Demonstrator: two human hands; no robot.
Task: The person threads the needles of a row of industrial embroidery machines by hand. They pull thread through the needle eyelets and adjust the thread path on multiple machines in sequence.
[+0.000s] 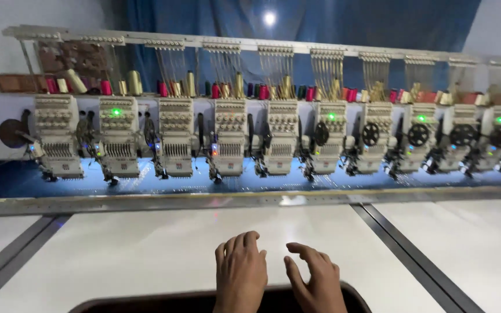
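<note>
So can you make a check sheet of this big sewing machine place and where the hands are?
Surface: white table panel, bare, dark seams between panels.
Job's things: blue fabric stretched under a row of embroidery heads.
Clutter: nothing seen on the table.
Grippers: left hand and right hand rest flat on the table edge, by a dark cutout, holding nothing.
Cables: threads run down from the top rack to the thread cones.
Surroundings: blue curtain behind, one bright lamp.
</note>
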